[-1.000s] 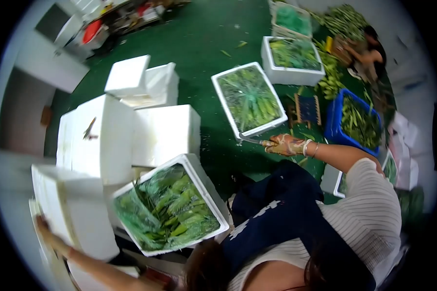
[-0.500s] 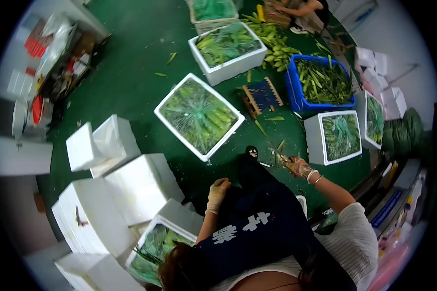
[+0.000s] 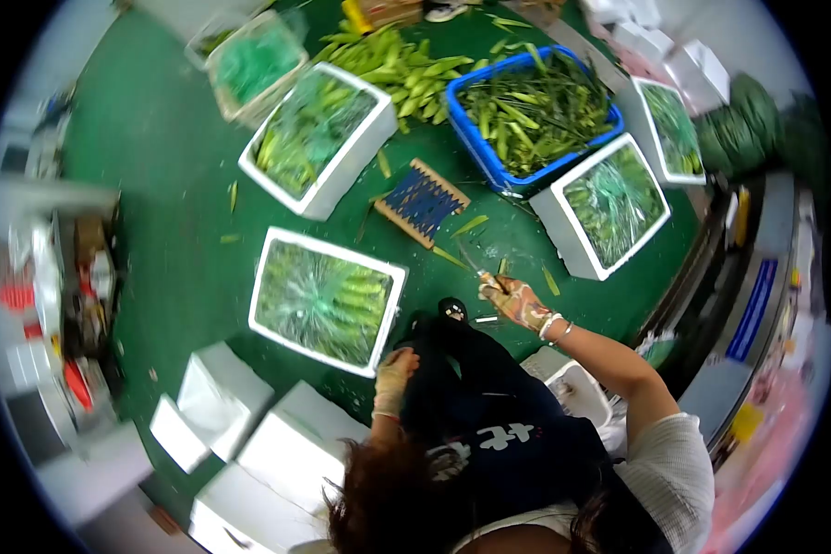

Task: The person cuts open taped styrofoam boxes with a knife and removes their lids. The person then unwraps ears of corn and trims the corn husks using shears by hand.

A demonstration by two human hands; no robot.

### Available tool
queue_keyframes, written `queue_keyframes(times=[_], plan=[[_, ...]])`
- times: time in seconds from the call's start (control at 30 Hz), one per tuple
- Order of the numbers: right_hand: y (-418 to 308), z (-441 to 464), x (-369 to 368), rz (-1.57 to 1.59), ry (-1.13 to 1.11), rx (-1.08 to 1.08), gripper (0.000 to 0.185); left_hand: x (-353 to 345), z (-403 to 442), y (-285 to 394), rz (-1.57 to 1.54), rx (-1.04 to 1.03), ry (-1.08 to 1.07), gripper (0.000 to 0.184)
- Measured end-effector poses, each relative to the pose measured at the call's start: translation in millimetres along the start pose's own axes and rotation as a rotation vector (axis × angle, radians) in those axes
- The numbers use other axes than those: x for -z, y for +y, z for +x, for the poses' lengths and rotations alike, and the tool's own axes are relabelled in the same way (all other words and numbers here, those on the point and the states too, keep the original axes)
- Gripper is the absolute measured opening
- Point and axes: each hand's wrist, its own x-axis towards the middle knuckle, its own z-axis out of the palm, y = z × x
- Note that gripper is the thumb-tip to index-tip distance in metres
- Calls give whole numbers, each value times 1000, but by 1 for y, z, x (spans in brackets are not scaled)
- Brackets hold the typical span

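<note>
Right hand grips knife (white characters on apron, partly hidden).

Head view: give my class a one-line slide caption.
Right hand holding a bladed tool over a green floor, with a blue basket and white boxes of green produce.

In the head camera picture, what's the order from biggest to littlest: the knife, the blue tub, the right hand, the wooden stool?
1. Blue tub
2. Wooden stool
3. Right hand
4. Knife, a thin shape held in that hand
</note>
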Motion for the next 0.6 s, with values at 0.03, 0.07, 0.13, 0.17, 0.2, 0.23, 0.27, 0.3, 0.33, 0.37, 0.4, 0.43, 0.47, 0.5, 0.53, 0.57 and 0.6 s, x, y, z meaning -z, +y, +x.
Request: queue_keyframes(times=[0.03, 0.07, 0.13, 0.17, 0.2, 0.23, 0.27, 0.3, 0.33, 0.37, 0.4, 0.43, 0.47, 0.5, 0.53, 0.57, 0.6], plan=[[-19, 1, 0, 25, 6, -10, 39, -15, 7, 11, 28, -16, -78, 29], [-38, 1, 3, 56, 37, -28, 38, -31, 9, 27, 81, -12, -137, 31], [20, 26, -38, -25, 333, 230, 35, -64, 11, 55, 215, -40, -267, 31], [12, 17, -35, -50, 303, 183, 36, -77, 13, 66, 236, -53, -339, 33], [-2, -1, -29, -55, 286, 126, 38, -84, 17, 72, 271, -60, -423, 36], [-17, -20, -16, 8, 323, 27, 40, -89, 30, 76, 333, -84, -558, 37], [-25, -42, -13, 69, 339, -60, 43, -86, 40, 74, 367, -96, -683, 39], [-1, -41, -34, 75, 364, -100, 47, -84, 46, 80, 466, -70, -756, 39], [28, -38, -44, 58, 364, -125, 51, -88, 55, 84, 534, -58, -812, 39], [31, -58, -36, 126, 446, -284, 51, -94, 75, 86, 656, 76, -807, 37], [31, -75, -35, 208, 501, -425, 52, -94, 98, 91, 777, 205, -764, 34], [40, -96, -30, 154, 532, -327, 53, -96, 107, 97, 879, 168, -787, 32], [38, -122, -21, 268, 573, -471, 49, -99, 116, 106, 988, 127, -811, 30], [36, -150, -14, 404, 685, -571, 49, -107, 130, 114, 1092, 133, -777, 29], [29, -182, -7, 557, 799, -660, 48, -121, 120, 125, 1151, 80, -721, 25], [68, -191, -32, 794, 963, -625, 43, -134, 119, 131, 1143, 42, -678, 26], [151, -170, -91, 366, 1365, -452, 40, -145, 125, 141, 1162, 1, -649, 27]])
